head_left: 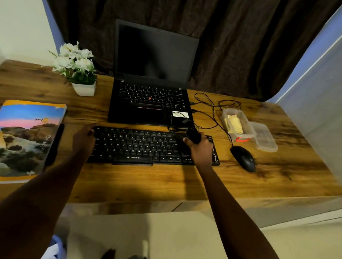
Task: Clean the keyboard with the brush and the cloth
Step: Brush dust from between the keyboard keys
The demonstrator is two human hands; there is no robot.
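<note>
A black keyboard (135, 147) lies on the wooden desk (161, 180) in front of me. My left hand (83, 140) grips the keyboard's left end. My right hand (199, 150) is over the keyboard's right part, closed around a black brush (193, 136) whose handle top sticks up out of the fist; the bristle end is hidden under the hand. A yellowish cloth (235, 123) lies folded inside a clear plastic box (225, 115) to the right.
An open black laptop (150, 98) stands right behind the keyboard. A black mouse (244, 158) and its cables lie to the right, next to a clear lid (265, 138). A book (18, 136), a black pen (55, 144) and a flower pot (83, 89) are on the left.
</note>
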